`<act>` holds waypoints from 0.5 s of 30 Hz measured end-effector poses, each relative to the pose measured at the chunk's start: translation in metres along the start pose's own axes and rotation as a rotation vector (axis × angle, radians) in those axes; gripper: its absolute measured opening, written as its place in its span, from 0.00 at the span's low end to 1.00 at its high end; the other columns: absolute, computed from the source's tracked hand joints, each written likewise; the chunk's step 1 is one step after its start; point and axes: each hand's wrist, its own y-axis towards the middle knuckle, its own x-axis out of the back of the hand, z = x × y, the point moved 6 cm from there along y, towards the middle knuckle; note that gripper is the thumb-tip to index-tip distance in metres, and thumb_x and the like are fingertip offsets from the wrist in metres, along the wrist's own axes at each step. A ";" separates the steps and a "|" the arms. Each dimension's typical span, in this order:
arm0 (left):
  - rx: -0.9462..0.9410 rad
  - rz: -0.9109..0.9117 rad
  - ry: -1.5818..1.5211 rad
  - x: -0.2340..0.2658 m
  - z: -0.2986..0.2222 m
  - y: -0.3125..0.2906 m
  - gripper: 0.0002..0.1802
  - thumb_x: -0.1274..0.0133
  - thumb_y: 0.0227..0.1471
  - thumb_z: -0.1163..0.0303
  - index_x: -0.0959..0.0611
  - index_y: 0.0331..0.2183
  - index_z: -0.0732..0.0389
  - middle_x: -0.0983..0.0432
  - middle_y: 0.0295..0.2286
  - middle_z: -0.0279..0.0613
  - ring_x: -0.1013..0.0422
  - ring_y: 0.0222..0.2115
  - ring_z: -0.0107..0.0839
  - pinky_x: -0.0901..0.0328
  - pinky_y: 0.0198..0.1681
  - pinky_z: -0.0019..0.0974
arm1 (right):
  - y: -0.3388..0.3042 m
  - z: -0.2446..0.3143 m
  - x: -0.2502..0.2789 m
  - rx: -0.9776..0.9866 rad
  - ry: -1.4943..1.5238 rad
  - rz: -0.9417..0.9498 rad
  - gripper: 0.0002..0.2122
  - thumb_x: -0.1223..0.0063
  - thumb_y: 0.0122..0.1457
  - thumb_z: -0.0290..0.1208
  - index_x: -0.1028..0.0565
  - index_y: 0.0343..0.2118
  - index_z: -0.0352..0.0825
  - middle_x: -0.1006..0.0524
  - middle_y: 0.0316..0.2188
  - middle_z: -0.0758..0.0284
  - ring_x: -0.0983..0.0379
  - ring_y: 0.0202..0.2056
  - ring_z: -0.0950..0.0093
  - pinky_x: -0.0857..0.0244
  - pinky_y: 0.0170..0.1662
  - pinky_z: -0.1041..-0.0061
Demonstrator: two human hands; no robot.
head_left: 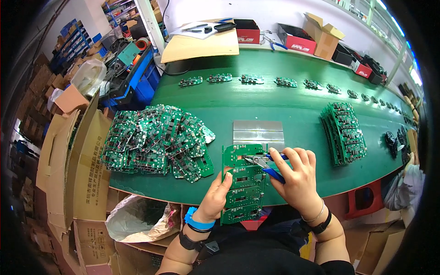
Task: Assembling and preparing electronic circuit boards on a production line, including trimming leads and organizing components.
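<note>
My left hand [217,198] grips the left edge of a green circuit board panel [243,195], which is made of several joined boards. The panel is held up over the front edge of the green table. In my right hand [297,179] is a pair of blue-handled cutting pliers [273,173], its metal jaws lying against the top board of the panel. Whether the jaws are closed on anything is too small to tell. Just beyond the panel lies a grey metal plate [258,131] with lengthwise lines.
A heap of loose circuit boards [156,142] covers the table's left; a stack of board panels [344,133] stands at right. Single boards [251,79] form a row along the back. Red boxes [297,38] stand behind. Below left are a lined bag [137,219] and cardboard boxes [89,183].
</note>
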 end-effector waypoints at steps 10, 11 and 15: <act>0.039 0.003 -0.154 0.019 0.008 -0.001 0.28 0.72 0.59 0.53 0.45 0.56 0.59 0.41 0.51 0.47 0.36 0.48 0.40 0.37 0.48 0.43 | -0.005 -0.015 0.007 -0.102 0.156 -0.160 0.22 0.40 0.35 0.29 0.26 0.40 0.37 0.31 0.30 0.66 0.35 0.32 0.68 0.45 0.36 0.69; 0.104 0.051 -0.357 0.018 0.010 -0.002 0.30 0.73 0.58 0.50 0.45 0.56 0.59 0.41 0.52 0.48 0.37 0.48 0.43 0.37 0.48 0.45 | -0.007 -0.019 0.010 -0.138 0.176 -0.184 0.22 0.40 0.35 0.29 0.26 0.39 0.37 0.31 0.30 0.66 0.35 0.32 0.68 0.45 0.36 0.70; 0.120 0.181 -0.708 0.004 0.001 -0.002 0.35 0.74 0.56 0.45 0.47 0.56 0.60 0.47 0.54 0.52 0.36 0.46 0.50 0.34 0.43 0.52 | -0.017 -0.025 0.001 -0.150 0.159 -0.076 0.21 0.40 0.36 0.29 0.26 0.38 0.37 0.31 0.29 0.66 0.35 0.32 0.68 0.44 0.37 0.70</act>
